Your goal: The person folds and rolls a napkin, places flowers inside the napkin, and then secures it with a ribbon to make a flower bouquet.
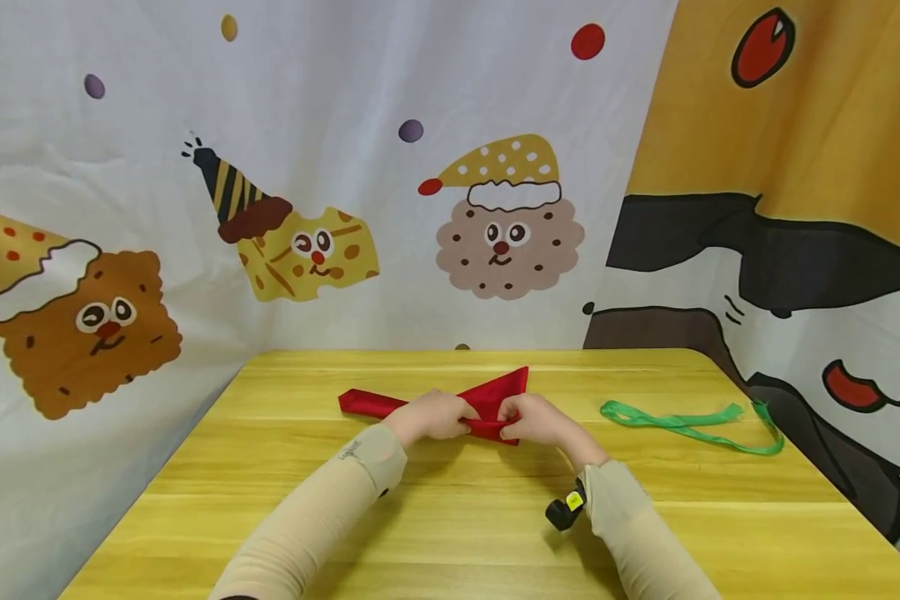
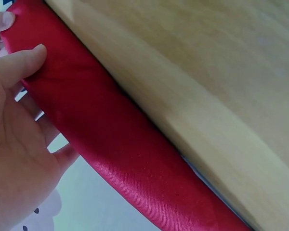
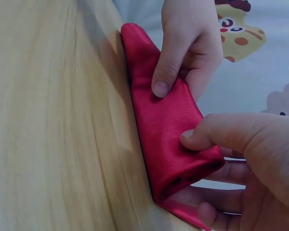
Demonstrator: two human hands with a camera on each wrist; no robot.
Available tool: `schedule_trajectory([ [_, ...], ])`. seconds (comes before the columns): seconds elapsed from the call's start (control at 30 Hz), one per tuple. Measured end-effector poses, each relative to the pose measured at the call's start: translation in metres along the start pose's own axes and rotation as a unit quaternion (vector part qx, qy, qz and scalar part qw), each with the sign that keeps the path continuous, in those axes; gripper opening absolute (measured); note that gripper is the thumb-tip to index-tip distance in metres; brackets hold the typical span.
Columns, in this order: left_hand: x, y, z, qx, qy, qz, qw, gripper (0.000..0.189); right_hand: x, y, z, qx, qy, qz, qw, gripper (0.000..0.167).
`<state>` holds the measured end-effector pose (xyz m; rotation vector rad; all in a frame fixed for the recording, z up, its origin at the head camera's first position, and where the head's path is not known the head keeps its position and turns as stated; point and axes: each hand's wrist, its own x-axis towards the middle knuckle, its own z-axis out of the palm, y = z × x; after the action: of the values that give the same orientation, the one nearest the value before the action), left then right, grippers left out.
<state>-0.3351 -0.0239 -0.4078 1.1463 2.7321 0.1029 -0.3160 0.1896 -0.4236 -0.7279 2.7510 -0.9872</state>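
Observation:
A shiny red cloth (image 1: 499,392) lies folded into a long flat band on the table, with a pointed corner standing out at its right end. My left hand (image 1: 437,414) grips the band near its middle; the right wrist view shows that thumb pressing on top of the cloth (image 3: 156,122). At the right end, my right hand (image 1: 536,419) pinches the folded layers, thumb above and fingers beneath. The layers gape slightly at that end. From the left wrist view the cloth (image 2: 120,139) runs smooth past the left thumb, its underside hidden.
A green ribbon (image 1: 675,423) lies loosely looped at the right side of the wooden table (image 1: 450,533). Behind the table hangs a white curtain (image 1: 330,100) with cartoon prints. A small black device (image 1: 565,510) hangs at the right wrist.

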Motion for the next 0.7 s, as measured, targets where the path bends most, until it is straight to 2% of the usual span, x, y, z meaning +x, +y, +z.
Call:
schedule_trajectory([
  [0.3,0.005,0.001,-0.005,-0.024,-0.020,0.003,0.9995,0.009,0.001,0.002,-0.002,0.012,0.003,-0.007,0.9999,0.011],
  [0.5,0.010,0.000,-0.006,-0.032,-0.030,0.000,0.9990,0.008,0.001,0.007,-0.003,0.019,0.013,0.002,0.9997,0.012],
  [0.57,0.011,0.000,-0.006,-0.037,-0.030,-0.011,0.9988,0.011,0.001,0.010,-0.002,0.021,0.019,0.009,0.9996,0.012],
  [0.7,0.013,-0.003,-0.004,-0.038,-0.022,-0.035,0.9984,0.031,0.003,0.016,0.000,0.020,0.037,0.024,0.9988,0.010],
])
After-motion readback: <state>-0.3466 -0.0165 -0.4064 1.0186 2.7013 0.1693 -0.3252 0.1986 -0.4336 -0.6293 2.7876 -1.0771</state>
